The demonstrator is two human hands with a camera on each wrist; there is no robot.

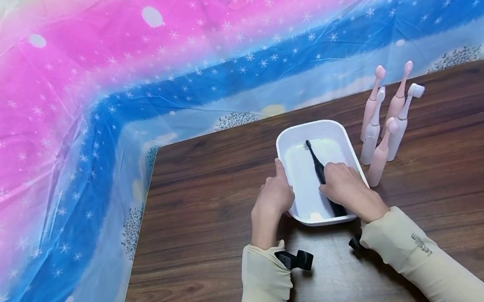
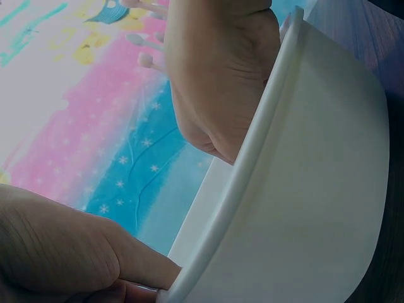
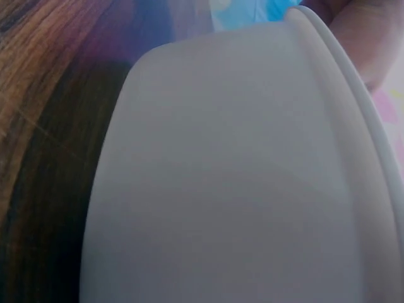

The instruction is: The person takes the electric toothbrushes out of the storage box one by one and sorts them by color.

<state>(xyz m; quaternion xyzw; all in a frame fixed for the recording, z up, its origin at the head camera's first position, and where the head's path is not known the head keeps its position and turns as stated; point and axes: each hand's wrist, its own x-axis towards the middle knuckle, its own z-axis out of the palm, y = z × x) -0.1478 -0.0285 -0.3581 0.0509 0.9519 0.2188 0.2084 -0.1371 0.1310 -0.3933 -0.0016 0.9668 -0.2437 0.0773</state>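
A white rectangular tub (image 1: 311,125) with rounded corners sits on the table, and a black electric toothbrush (image 1: 318,167) lies lengthwise inside it, bristle head towards the far end. My right hand (image 1: 346,186) reaches over the tub's right side and holds the toothbrush by its handle, covering the middle of it. At the left side, my left hand (image 1: 273,194) pinches the tub's rim, its index finger stretched forward along the edge. In the left wrist view the thumb (image 2: 142,262) lies against the rim. The right wrist view shows mostly the tub's outer wall (image 3: 221,170).
Several pink and white electric toothbrushes (image 1: 381,156) stand upright in a cluster just right of the tub. Dark wood tabletop (image 1: 203,199) surrounds it. A pink and blue snowflake-patterned cloth (image 1: 214,50) hangs behind the table and down its left side.
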